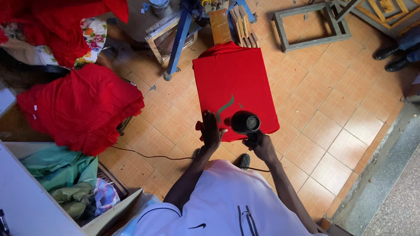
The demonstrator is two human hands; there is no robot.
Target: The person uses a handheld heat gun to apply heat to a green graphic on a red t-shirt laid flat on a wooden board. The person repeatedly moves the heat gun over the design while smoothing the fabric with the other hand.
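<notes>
Left hand: the left hand (211, 131) lies open and flat, palm down, on the near edge of the red shirt (234, 81), fingers spread and pointing away from the person.
Right hand: the right hand (261, 146) is closed round the handle of a black dryer (245, 122), just right of the left hand.
Shirt: stretched flat over a board that reaches away from both hands; its long axis runs from the person toward the blue stand (180, 39) beyond it.
Print: a green curved stroke (225, 107) sits on the shirt just beyond the left fingertips, beside the dryer.
Dryer: held above the shirt's near right corner; its round end faces up toward the camera, so the barrel seems to run roughly vertical, mouth down at the cloth, though the mouth itself is hidden.
Cord: a thin black cord (148, 155) trails over the floor tiles to the left of the left arm.
Progress: judging by the scene, a green mark is already on the shirt and the dryer is held over it; only a small stroke shows, and whether it is dry cannot be told.
Nearby: a red pile (81, 107) of cloth lies well left of the left hand.
</notes>
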